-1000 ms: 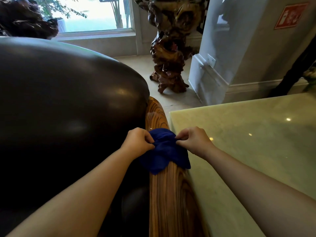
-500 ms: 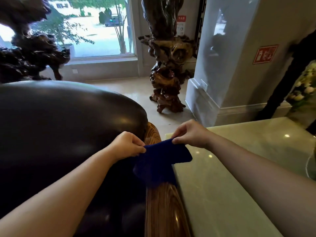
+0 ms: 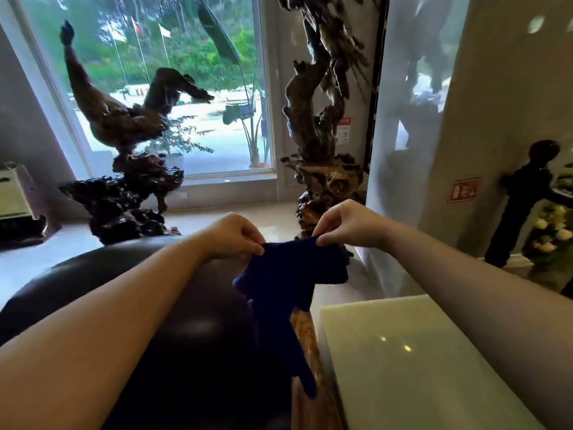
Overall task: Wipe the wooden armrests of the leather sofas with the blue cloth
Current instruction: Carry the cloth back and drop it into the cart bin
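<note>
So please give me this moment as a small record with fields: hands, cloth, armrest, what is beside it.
left hand: pinches one top corner of the blue cloth
right hand: pinches the other top corner
blue cloth: held up, lower part hanging down
wooden armrest: below the cloth
leather sofa: dark, left of armrest
pale stone table: right of armrest

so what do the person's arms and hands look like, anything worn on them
Both forearms are bare as far as the frame shows, with no sleeves in view. The left hand and right hand carry no gloves, and no rings, watch or bracelets are visible. Fingernails look short and unpainted.
</note>
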Action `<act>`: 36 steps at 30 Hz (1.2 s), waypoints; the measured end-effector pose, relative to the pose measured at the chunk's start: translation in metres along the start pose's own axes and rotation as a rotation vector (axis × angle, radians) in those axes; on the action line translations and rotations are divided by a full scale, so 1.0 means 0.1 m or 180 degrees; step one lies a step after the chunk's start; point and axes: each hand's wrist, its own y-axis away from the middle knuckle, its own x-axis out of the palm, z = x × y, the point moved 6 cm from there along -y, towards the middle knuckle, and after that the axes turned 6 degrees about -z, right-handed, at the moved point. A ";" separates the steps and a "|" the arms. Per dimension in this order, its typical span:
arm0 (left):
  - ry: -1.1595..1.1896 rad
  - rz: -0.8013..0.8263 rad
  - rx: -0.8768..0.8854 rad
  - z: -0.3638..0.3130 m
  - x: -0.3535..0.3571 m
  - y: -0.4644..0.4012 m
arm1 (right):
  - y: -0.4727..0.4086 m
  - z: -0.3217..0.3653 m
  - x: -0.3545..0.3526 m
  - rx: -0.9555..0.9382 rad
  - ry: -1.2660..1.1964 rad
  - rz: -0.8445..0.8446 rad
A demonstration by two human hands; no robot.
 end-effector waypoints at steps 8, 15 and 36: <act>-0.0392 -0.0337 -0.0013 -0.60 -1.80 1.05 | 0.10 1.98 -0.44 -0.0714 0.0042 0.0003; -0.0479 -0.0444 -0.0298 -0.29 -2.81 2.33 | 0.36 3.38 0.08 -0.1188 0.0032 0.0285; -0.0301 -0.1074 -0.2038 2.27 -4.18 7.20 | 1.66 6.93 4.27 -0.2459 0.0264 0.1772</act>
